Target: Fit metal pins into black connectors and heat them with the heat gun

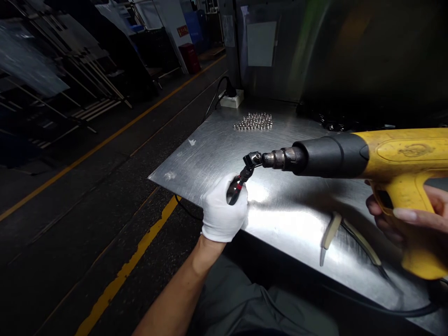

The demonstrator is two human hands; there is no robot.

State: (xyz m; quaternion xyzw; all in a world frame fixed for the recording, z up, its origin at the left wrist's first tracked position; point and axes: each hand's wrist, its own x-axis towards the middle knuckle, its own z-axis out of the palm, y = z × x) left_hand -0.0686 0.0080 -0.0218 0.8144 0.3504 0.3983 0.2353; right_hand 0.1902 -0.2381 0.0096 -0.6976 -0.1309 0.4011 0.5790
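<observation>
My left hand, in a white glove, is closed around what look like small pliers with dark, red-marked handles. At their tip sits a small black part with a shiny metal fitting. My bare right hand grips the handle of a yellow heat gun with a black barrel. Its stepped metal nozzle points left, right beside the metal fitting. Below the gun, a tool with pale curved handles lies on the metal table.
Many small shiny metal pieces stand grouped towards the table's back. A white power strip with a black plug sits at the back corner. A dark cable runs along the front right edge. Racks stand across the floor at left.
</observation>
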